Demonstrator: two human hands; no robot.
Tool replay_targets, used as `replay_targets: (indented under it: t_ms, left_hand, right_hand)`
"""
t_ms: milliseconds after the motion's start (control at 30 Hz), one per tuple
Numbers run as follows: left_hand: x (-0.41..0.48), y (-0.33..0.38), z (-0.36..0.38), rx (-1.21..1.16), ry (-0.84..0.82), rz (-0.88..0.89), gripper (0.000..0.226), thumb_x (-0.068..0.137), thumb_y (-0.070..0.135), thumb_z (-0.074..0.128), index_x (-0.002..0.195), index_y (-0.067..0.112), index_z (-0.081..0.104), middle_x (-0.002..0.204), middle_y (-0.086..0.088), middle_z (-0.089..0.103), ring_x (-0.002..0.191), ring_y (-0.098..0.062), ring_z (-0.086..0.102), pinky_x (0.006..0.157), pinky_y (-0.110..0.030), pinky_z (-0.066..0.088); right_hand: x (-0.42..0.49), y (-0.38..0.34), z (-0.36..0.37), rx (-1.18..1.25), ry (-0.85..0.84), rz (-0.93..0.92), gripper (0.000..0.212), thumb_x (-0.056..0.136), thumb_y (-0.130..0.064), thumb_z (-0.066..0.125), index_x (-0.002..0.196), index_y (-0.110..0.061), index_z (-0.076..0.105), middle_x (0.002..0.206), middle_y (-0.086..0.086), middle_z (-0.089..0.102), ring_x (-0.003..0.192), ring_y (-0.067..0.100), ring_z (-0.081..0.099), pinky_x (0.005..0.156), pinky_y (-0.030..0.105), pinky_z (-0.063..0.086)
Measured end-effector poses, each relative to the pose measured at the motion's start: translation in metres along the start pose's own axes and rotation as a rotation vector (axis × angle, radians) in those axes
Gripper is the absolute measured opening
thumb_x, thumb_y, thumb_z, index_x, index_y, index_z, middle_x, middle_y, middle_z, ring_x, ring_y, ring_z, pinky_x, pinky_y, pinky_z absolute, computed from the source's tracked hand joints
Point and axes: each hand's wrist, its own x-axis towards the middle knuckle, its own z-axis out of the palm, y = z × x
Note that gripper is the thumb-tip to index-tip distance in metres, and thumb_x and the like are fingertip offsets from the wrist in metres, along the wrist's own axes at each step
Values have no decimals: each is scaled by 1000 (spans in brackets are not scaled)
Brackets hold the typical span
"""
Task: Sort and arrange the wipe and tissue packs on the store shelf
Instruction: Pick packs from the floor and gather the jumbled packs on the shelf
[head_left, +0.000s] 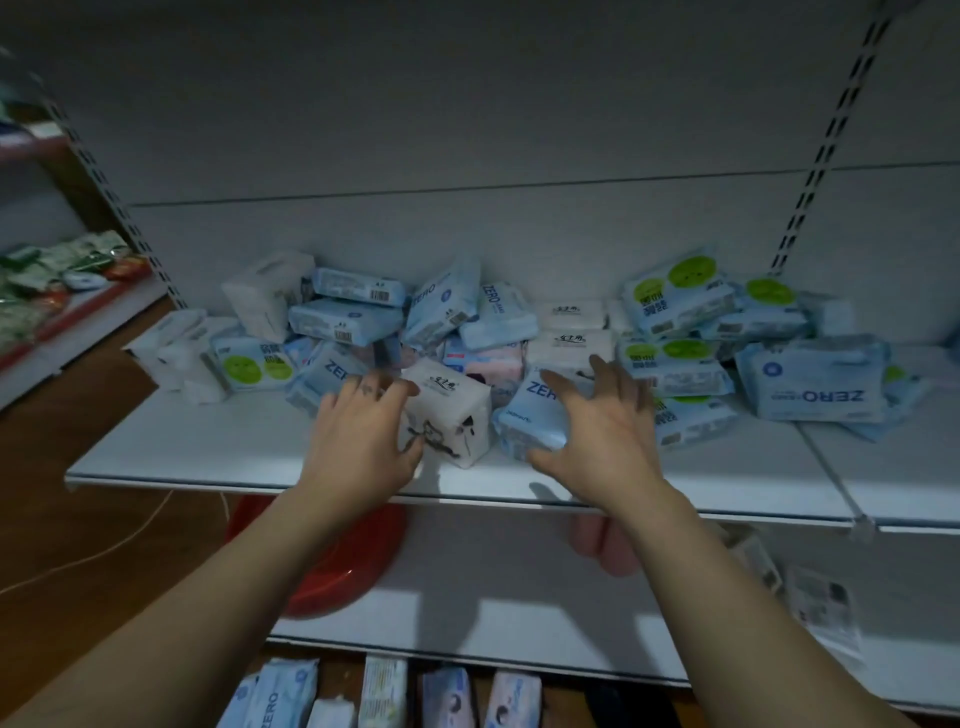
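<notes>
At shelf (208, 449) front: left hand (363, 434) fingers curled round white tissue pack (452, 415); right hand (597, 431) fingers hung spread above blue wipe pack (527, 421).

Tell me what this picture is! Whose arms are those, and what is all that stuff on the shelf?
There is no machine here: those are a person's own arms. The one picture comes from a camera worn on their head, so you see what they see, looking down at their hands. In front is a white store shelf with a messy pile of soft wipe and tissue packs: blue ones that say ZERO, packs with green circles, and plain white ones. The left hand curls its fingers over a white tissue pack at the front of the pile. The right hand is spread open over a blue ZERO pack right beside it, not gripping it. Lower down, under the shelf, a red basin shows.
</notes>
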Motion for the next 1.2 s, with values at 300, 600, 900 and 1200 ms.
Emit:
replay_targets:
  t_ms: [300, 600, 900, 1200]
  left_hand:
    - [10, -47, 4, 56, 7, -368, 74, 75, 48, 73, 138, 24, 43, 149, -16, 31, 138, -39, 23, 103, -55, 33]
    - [24, -66, 30, -486, 8, -652, 70, 83, 28, 71, 142, 25, 34, 131, -25, 44, 105, -42, 55, 84, -44, 48]
    - [-10, -66, 1, -576, 165, -511, 64, 81, 10, 65, 132, 39, 38, 125, -6, 36, 92, -33, 56, 81, -46, 56]
    - [-126, -137, -49, -348, -34, -470, 78, 76, 15, 67, 143, 28, 29, 132, -8, 46, 113, -31, 55, 88, -46, 51]
  right_hand:
    - [13, -16, 9, -108, -76, -18, 84, 77, -56, 63, 148, -36, 23, 150, 14, 24, 141, 32, 17, 113, 61, 3]
    - [18, -10, 16, -114, -129, 55, 82, 80, -57, 59, 149, -37, 20, 151, 18, 23, 140, 38, 18, 114, 60, 11]
    - [-7, -55, -16, 258, 376, 35, 69, 68, -48, 68, 132, -25, 52, 117, 15, 54, 107, 36, 47, 89, 45, 41]
    - [-73, -182, 49, 549, -124, -208, 71, 72, -48, 70, 137, -32, 46, 120, 4, 50, 115, 27, 45, 93, 36, 42]
